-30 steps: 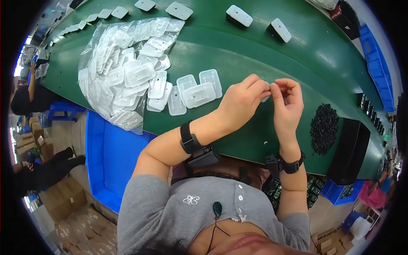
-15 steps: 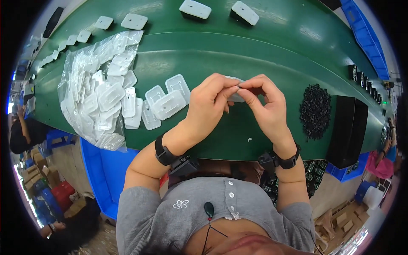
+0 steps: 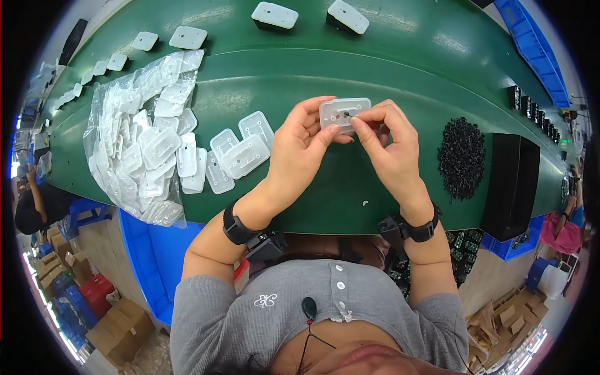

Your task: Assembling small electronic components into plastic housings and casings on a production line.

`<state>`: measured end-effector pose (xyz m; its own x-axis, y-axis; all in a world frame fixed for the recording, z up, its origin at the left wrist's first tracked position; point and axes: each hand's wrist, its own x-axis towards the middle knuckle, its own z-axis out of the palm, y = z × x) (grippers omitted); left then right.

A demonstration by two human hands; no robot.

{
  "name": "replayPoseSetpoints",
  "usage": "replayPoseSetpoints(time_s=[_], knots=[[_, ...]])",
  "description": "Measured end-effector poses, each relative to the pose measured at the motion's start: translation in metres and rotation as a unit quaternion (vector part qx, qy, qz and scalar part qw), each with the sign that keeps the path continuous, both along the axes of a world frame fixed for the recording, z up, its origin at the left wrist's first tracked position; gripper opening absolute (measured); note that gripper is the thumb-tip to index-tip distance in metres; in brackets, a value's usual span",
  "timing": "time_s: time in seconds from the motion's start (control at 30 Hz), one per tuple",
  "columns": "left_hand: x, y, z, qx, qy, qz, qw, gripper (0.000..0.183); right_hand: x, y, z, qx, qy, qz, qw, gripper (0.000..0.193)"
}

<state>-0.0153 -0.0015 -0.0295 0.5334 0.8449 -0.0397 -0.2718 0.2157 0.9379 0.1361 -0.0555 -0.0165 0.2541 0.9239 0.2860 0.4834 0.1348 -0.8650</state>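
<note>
Over the green table, my left hand (image 3: pixel 297 149) grips a translucent white plastic cover (image 3: pixel 357 105) by its left and lower edges. The cover's inner side, with moulded ribs and a small red spot, faces up. My right hand (image 3: pixel 394 147) pinches a small black part (image 3: pixel 348 114) between thumb and forefinger, at the middle of that cover. Whether the part sits in a hole cannot be made out. Right of my hands lies a heap of small black parts (image 3: pixel 461 159). Several loose white covers (image 3: pixel 247 157) lie on the left, some overlapping.
A clear plastic bag (image 3: pixel 100 159) full of white covers spreads over the left side. White-topped black housings (image 3: pixel 275 15) line the far side. A long black box (image 3: pixel 512 187) stands beyond the black heap. Blue bins (image 3: pixel 142 256) sit below the table edge.
The cover, mostly hidden behind my fingers before, is now tilted so its inner side shows. My fingertips have moved apart, and the black part has come into view in my right hand.
</note>
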Motion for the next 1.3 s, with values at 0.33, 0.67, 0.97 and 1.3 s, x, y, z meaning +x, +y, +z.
replayPoseSetpoints(time_s=[0.33, 0.67, 0.97, 1.3], knots=[[-0.003, -0.001, -0.004, -0.005, 0.059, -0.002, 0.998, 0.018, -0.003, 0.0, -0.006, -0.007, 0.023, 0.036, 0.999, 0.007], [-0.001, -0.003, -0.007, 0.02, 0.013, 0.015, 1.0, 0.013, -0.015, -0.002, -0.015, 0.003, 0.033, -0.007, 0.999, 0.01], [-0.007, 0.0, -0.001, 0.016, -0.016, 0.007, 1.0, 0.011, -0.006, -0.002, 0.002, 0.142, -0.138, -0.075, 0.977, 0.027], [-0.013, 0.002, 0.0, 0.066, 0.041, -0.052, 0.996, 0.018, -0.003, -0.005, 0.003, -0.018, 0.033, -0.006, 0.999, 0.022]])
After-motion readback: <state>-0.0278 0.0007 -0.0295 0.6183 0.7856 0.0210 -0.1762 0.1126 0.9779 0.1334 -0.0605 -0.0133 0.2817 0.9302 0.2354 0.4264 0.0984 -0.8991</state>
